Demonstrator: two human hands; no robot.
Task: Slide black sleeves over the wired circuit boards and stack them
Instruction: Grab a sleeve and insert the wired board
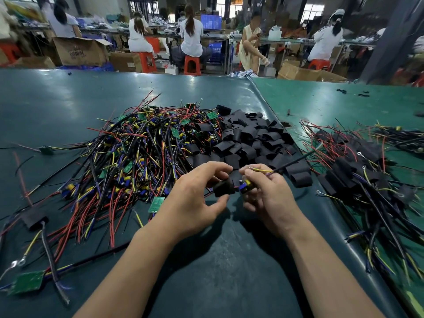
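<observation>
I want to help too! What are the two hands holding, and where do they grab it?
The left hand pinches a short black sleeve by its sides. The right hand grips a wired circuit board by its wire end.

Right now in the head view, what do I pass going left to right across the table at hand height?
Tangled pile of wired boards → left hand holding a black sleeve → right hand holding a wired board → loose sleeve → pile of finished sleeved boards.
</observation>
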